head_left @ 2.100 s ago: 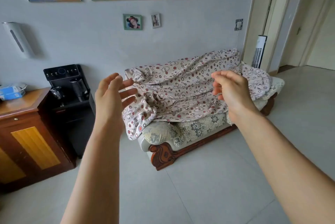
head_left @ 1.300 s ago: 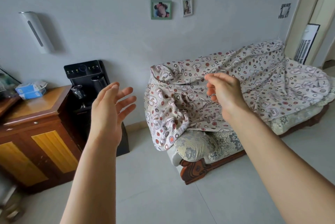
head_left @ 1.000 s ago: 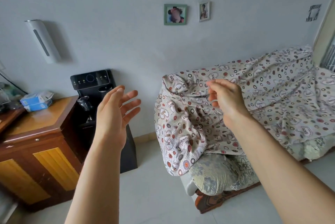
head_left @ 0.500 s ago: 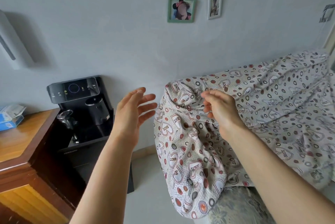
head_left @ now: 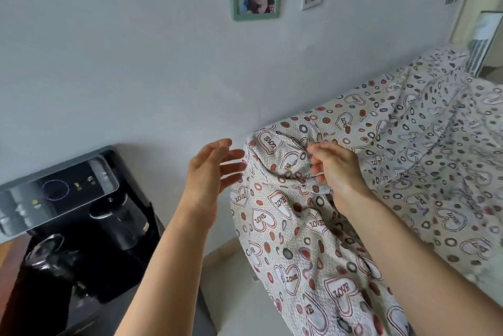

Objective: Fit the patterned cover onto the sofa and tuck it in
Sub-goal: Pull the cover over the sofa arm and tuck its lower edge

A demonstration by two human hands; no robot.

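A person's left hand (head_left: 211, 169) reaches with fingers spread, released, beside the patterned cover (head_left: 313, 213), while the right hand (head_left: 336, 169) fingers curl loosely against it, grasp unclear.

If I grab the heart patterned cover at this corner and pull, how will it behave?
The patterned cover looks floppy: it hangs in loose folds and bunches near the right hand. Probably light, so one pull would likely drag neighbouring folds along.

pale wall (head_left: 136, 63), black dispenser (head_left: 73, 216)
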